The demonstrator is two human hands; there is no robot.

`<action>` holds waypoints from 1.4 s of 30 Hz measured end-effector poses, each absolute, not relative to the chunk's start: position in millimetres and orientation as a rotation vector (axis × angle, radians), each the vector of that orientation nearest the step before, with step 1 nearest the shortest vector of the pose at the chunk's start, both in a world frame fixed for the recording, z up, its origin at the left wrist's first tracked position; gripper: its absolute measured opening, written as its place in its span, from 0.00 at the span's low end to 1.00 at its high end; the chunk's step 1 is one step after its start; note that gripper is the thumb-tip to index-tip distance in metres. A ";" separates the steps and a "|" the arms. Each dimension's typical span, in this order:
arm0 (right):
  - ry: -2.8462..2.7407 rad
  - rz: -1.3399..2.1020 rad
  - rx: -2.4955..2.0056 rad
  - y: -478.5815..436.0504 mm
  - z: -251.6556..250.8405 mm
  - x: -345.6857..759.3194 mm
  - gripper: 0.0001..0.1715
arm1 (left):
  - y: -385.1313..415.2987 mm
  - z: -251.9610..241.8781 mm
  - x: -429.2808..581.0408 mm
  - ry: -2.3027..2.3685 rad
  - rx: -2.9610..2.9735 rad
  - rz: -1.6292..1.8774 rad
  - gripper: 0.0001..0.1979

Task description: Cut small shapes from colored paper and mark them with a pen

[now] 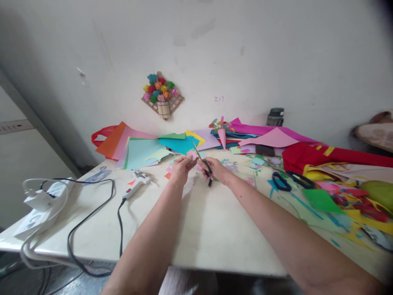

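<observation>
Scissors [201,159] gripped in the right hand [215,169] meet pink paper [192,155] pinched by the left hand [181,167] at twelve o'clock; small snips seem wisest.

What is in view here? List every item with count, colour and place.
table: one, cream, under everything
glue gun: one, white, left of centre
cable: one, black, from glue gun off front edge
paper sheets: many, mixed colours, along the wall
flower basket: one, multicoloured, on the wall
bottle: one, dark, against the wall, right
large scissors: one, black handles, right of centre
scraps: many, mixed colours, right side
pink paper: one, mid-table
small scissors: one, dark, mid-table
left hand: holds pink paper
right hand: holds small scissors
</observation>
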State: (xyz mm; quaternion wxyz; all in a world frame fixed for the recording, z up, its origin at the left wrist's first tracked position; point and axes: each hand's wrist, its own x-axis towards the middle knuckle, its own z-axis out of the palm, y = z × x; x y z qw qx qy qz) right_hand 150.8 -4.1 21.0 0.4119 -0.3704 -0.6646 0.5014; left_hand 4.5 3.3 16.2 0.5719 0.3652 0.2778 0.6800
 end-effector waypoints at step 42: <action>-1.960 1.327 -0.891 6.9 26.9 178.3 0.17 | 0.8 13.5 -13.2 0.651 1.000 1.311 0.11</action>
